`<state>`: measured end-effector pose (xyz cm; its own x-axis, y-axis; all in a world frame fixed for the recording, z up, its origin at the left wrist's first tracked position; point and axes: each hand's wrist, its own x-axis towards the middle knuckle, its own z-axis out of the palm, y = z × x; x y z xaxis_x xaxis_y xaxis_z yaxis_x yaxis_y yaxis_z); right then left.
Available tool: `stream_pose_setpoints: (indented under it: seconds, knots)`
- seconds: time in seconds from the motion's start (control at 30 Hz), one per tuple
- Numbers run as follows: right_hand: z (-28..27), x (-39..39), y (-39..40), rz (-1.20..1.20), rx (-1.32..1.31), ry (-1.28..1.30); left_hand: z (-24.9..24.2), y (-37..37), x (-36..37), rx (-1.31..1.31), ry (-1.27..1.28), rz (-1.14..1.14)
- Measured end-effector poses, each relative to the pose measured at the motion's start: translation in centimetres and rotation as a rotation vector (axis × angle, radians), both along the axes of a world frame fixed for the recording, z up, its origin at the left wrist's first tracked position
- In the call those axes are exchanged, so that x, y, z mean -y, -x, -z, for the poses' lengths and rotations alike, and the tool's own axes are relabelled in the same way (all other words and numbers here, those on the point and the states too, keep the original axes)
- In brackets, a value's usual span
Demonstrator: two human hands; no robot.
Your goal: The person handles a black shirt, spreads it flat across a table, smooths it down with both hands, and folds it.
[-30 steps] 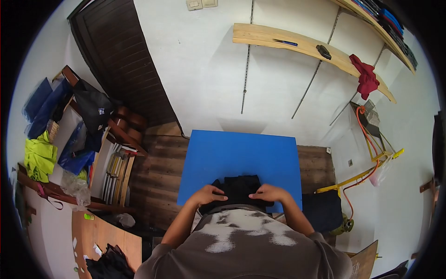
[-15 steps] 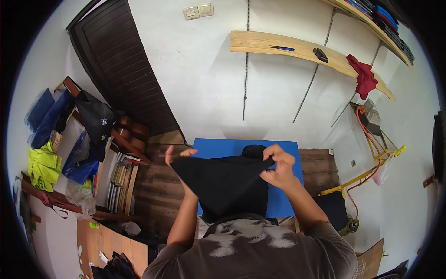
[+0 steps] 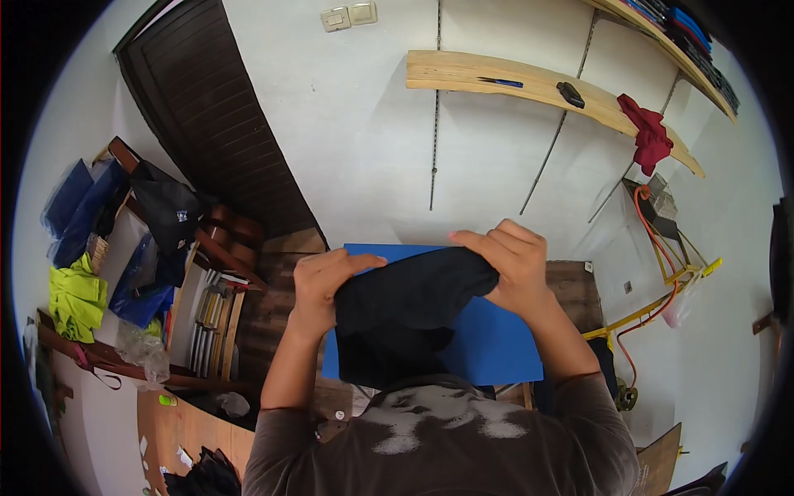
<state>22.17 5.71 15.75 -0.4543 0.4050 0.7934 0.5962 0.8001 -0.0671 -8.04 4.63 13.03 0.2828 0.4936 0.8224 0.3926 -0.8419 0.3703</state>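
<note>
A piece of black cloth [image 3: 405, 302] is stretched between my two hands over the blue table [image 3: 500, 343]. My left hand [image 3: 321, 285] grips its left end, thumb along the upper edge and fingers curled. At the upper right corner my right hand [image 3: 511, 260] is closed on the cloth, with the thumb lying over the top edge. Between the hands the fabric hangs down toward my body, its lower part bunched and darker over the table's near left side. The fingertips behind the cloth are hidden.
A wooden wall shelf [image 3: 488, 78] holds a blue pen, a small black object and a dark red cloth [image 3: 647, 136]. On the left stands a rack with bags and a yellow-green cloth [image 3: 78, 298]. A wooden table [image 3: 198, 430] with black fabric is at lower left; a yellow frame [image 3: 662, 302] stands right.
Both hands have risen and now grip the cloth's upper edge. My left hand, whose fingers were spread behind the cloth, has closed on it. The hanging triangular shape has become a broader band.
</note>
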Motion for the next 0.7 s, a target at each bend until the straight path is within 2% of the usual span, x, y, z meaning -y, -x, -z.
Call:
stream_pose_setpoints:
  seconds: [0.03,0.07,0.13,0.17,0.23,0.27,0.3,0.4,0.53,0.7]
  knots:
    - [-0.8,0.5,-0.1,0.032,0.071,-0.085,-0.9,-0.2,0.5,-0.085,-0.163,-0.063]
    - [-1.0,0.9,0.0,0.029,0.074,-0.084,-1.3,-0.1,0.9,-0.083,-0.161,-0.066]
    - [-1.1,1.5,0.2,-0.088,0.035,-0.167,-1.8,0.3,1.7,-0.318,-0.313,-0.108]
    - [-0.7,1.3,0.2,-0.087,0.035,-0.168,-2.0,0.3,2.1,-0.318,-0.314,-0.107]
    - [0.2,0.8,0.0,-0.246,0.142,-0.026,-2.1,0.3,2.9,-0.416,-0.262,-0.147]
    - [0.3,1.5,-0.3,-0.185,0.296,0.001,-2.1,0.1,2.9,-0.414,-0.263,-0.145]
    - [0.6,1.5,-0.4,-0.185,0.297,0.003,-2.1,0.0,3.0,-0.456,-0.286,-0.144]
    - [1.4,1.3,-0.4,-0.13,0.478,-0.283,-1.7,0.4,3.2,-0.572,-0.319,-0.157]
    - [0.9,1.6,-0.6,-0.109,0.565,-0.309,-1.4,0.8,3.6,-0.753,-0.346,-0.183]
    - [1.1,2.2,-0.3,-0.043,0.625,-0.291,-1.3,0.7,4.0,-0.831,-0.299,-0.188]
